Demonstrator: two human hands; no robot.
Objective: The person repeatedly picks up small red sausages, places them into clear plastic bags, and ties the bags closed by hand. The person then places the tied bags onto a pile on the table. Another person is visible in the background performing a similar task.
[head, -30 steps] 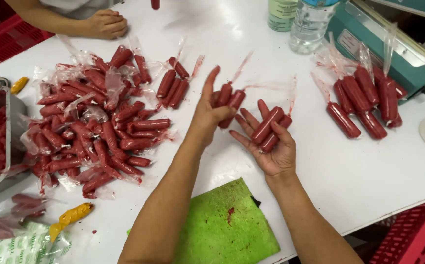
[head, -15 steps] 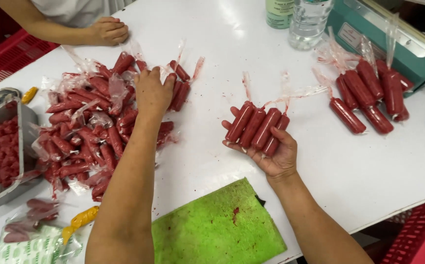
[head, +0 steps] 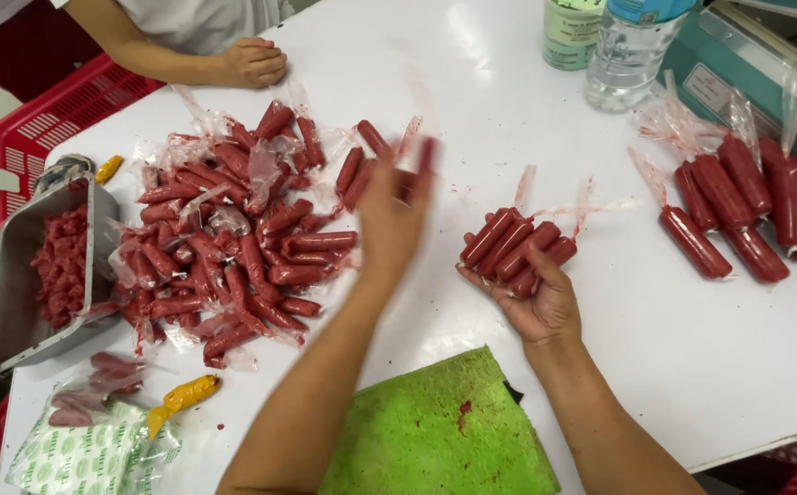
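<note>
1. The white tabletop (head: 509, 82) bears a big heap of red sausages (head: 233, 229) in clear wrap at 9 o'clock of the person's hands; a green cloth (head: 444, 431) lies at 6 o'clock.
2. A metal tray of red mince (head: 41, 266) sits at the far 9 o'clock edge; a co-worker's hand (head: 252, 62) rests at 11 o'clock.
3. The right hand (head: 541, 298), palm up, cradles a bundle of sausages (head: 518, 247).
4. The left hand (head: 394, 211), blurred, grips one sausage (head: 421, 160) above the heap's edge.

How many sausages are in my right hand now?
4 plastic-wrapped red sausages show, side by side across the right hand fingers; more may be hidden beneath.
</note>
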